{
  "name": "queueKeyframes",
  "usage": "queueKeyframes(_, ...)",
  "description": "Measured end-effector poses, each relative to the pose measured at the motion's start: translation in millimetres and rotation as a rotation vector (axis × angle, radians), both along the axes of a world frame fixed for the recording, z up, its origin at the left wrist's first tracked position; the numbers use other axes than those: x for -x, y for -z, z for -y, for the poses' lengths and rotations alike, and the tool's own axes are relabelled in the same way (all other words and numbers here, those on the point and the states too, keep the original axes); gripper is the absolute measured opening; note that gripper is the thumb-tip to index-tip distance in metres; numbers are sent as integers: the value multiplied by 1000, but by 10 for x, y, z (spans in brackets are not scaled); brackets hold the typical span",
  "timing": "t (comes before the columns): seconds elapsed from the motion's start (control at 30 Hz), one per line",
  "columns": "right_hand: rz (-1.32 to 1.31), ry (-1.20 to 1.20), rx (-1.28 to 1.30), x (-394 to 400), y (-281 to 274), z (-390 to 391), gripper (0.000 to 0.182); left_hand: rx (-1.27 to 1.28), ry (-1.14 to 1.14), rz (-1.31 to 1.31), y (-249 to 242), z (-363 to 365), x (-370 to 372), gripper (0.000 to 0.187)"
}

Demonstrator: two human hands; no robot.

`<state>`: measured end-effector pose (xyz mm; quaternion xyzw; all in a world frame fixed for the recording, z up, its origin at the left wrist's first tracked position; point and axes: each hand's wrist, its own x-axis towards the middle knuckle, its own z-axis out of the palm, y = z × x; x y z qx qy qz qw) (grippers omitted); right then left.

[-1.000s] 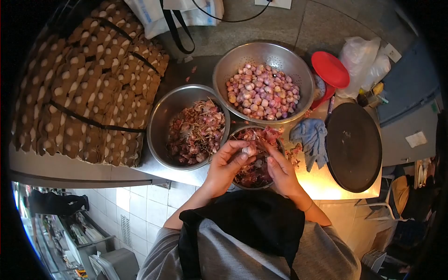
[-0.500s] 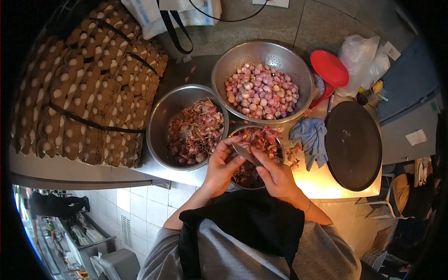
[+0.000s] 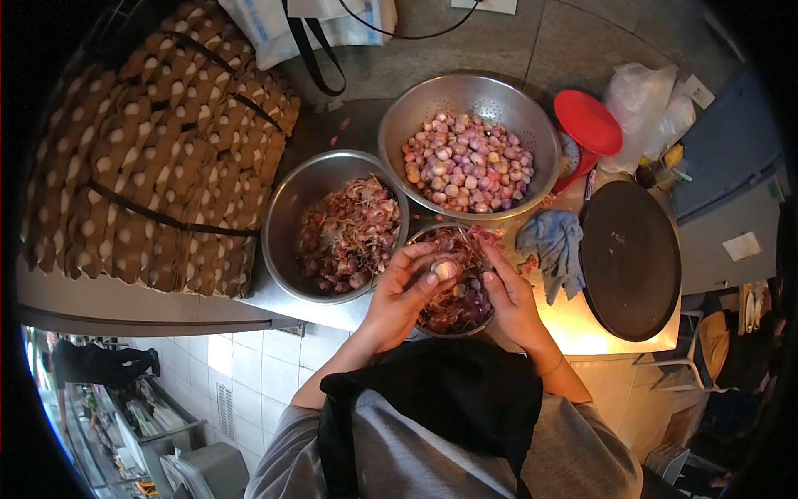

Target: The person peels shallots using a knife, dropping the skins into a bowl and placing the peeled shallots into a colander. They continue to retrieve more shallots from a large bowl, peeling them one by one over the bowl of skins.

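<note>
Pinched in the fingers of my left hand [image 3: 399, 295] is a small shallot [image 3: 445, 269], its pale cut end facing up. My right hand [image 3: 513, 303] grips a small knife [image 3: 475, 248], turned nearly edge-on, with reddish skin close to its blade. Both hands are over a metal bowl [image 3: 455, 333] of shallots and loose skins, which they partly cover. A wider steel bowl [image 3: 278, 200] to the left holds unpeeled shallots with stringy roots. Behind them, a colander [image 3: 524, 104] contains many peeled pinkish shallots [image 3: 465, 158].
Stacked egg trays [image 3: 158, 158] bound with black straps fill the left side. On the right lie a blue glove [image 3: 550, 245] and a round black pan [image 3: 629, 262]. A red scale [image 3: 588, 125] and plastic bags [image 3: 640, 104] stand behind.
My right hand has drawn the knife away from the shallot, to the right, and turned the blade. The left hand stays nearly in place, now showing the shallot's cut end.
</note>
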<state>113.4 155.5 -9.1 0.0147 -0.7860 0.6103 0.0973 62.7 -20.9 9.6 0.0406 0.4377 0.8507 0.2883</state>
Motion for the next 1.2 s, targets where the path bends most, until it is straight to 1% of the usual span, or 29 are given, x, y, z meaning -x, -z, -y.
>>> queueKeyframes(0.07,91,-71,185,-44,-15,10,40,-23,-22,14,11,-32,12,35)
queueKeyframes(0.13,169,-142,285,-83,-20,40,41,-12,-59,3,74,-38,16,34)
queueKeyframes(0.17,201,-172,290,-103,-26,49,42,16,-65,-33,103,-42,13,34)
queueKeyframes(0.27,223,-206,204,-120,-89,95,42,110,-82,-144,138,-65,-9,34)
queueKeyframes(0.33,186,-202,138,-105,-85,120,42,186,-93,-224,116,-77,-28,35)
queueKeyframes(0.43,59,-164,56,-86,34,129,41,240,-113,-310,151,-66,-28,36)
queueKeyframes(0.53,235,-170,290,-109,44,129,40,188,-99,-334,145,-68,-21,39)
queueKeyframes(0.6,377,-163,452,-116,56,115,39,138,-107,-254,108,-91,-23,38)
queueKeyframes(0.67,442,-148,525,-115,86,115,37,114,-119,-172,100,-111,-33,37)
queueKeyframes(0.7,431,-137,516,-111,109,122,37,114,-126,-129,103,-119,-42,36)
queueKeyframes(0.73,338,-119,421,-104,126,137,36,115,-133,-86,108,-129,-54,35)
queueKeyframes(0.77,248,-93,323,-98,143,153,36,140,-149,-124,126,-143,-71,33)
queueKeyframes(0.83,-93,-27,-43,-82,159,208,35,190,-183,-199,178,-160,-104,30)
queueKeyframes(0.93,-63,-75,-65,-107,73,201,34,211,-208,-194,203,-157,-102,30)
queueKeyframes(1.03,-47,-75,-6,-95,10,196,34,262,-220,-235,214,-152,-93,29)
queueKeyframes(1.13,-40,-39,-31,-81,9,176,33,281,-197,-192,198,-143,-83,28)
queueKeyframes(1.2,-3,-18,-34,-55,48,136,33,243,-155,-231,188,-151,-87,30)
